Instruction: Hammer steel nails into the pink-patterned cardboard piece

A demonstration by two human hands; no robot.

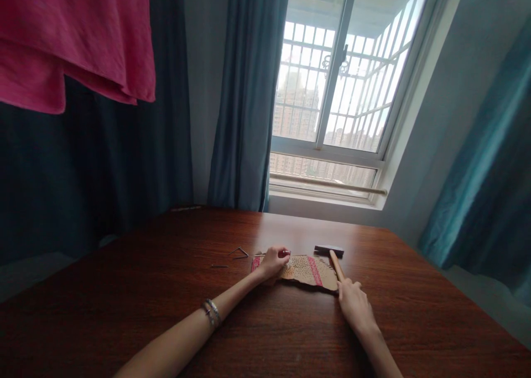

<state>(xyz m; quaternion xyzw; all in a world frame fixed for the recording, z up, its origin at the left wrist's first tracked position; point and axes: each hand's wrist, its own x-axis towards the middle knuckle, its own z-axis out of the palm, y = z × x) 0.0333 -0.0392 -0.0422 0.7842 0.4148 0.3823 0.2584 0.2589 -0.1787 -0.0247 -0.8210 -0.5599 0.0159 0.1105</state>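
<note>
My right hand (357, 303) is wrapped round the wooden handle of a hammer (337, 264). The hammer's dark head lies at the far right corner of a piece of cardboard (305, 270) on the table. Small dark marks or holes dot the cardboard, and pink bands run across it. Over its left part, my left hand (272, 262) is closed with the fingertips pinched together. Something small and dark red shows at those fingertips; I cannot make out what it is. Left of the cardboard lie several thin nails (219, 266), some crossing each other.
The brown wooden table (249, 334) stretches to the wall beneath a barred window (327, 90). Blue curtains (244, 101) hang at the left and the right. A pink cloth (83, 41) hangs at the upper left, above table height.
</note>
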